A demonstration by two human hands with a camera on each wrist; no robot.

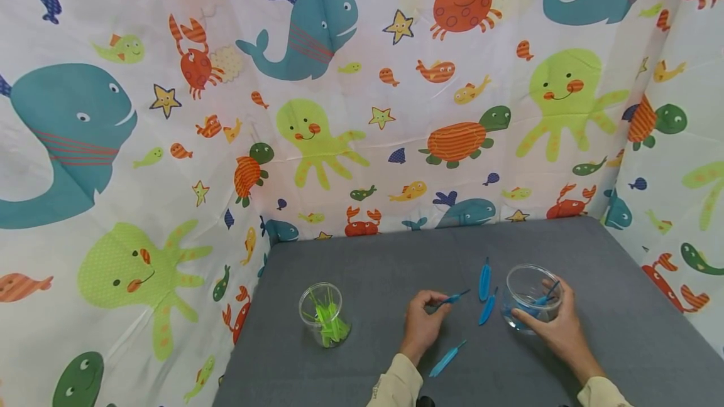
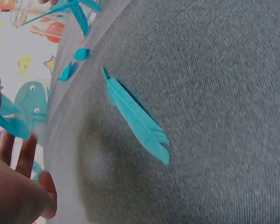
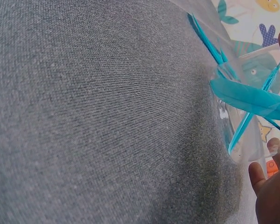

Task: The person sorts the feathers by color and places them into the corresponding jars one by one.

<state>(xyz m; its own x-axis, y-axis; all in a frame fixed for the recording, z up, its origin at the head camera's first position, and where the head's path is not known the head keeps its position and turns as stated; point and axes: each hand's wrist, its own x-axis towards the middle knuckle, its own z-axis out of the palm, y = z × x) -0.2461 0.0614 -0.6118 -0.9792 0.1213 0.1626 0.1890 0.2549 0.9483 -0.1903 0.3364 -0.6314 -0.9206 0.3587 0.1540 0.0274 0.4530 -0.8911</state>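
My left hand (image 1: 423, 326) pinches a blue feather (image 1: 454, 298) above the middle of the table, its quill pointing right toward the jar. In the left wrist view the held feather (image 2: 11, 126) shows at the fingertips. My right hand (image 1: 567, 330) grips a clear round jar (image 1: 511, 297) from its right side, thumb across the front. Several blue feathers (image 3: 252, 98) lie crossed inside the jar. Between the hands, two loose blue feathers (image 1: 484, 281) lie on the table left of the jar. Another blue feather (image 1: 447, 358) lies nearer, just right of my left forearm.
A smaller clear jar (image 1: 308, 297) with bright green feathers (image 1: 330, 322) in it stands at the left of the grey table (image 1: 373, 275). Fabric walls (image 1: 339, 162) printed with sea animals rise behind the table and at both sides.
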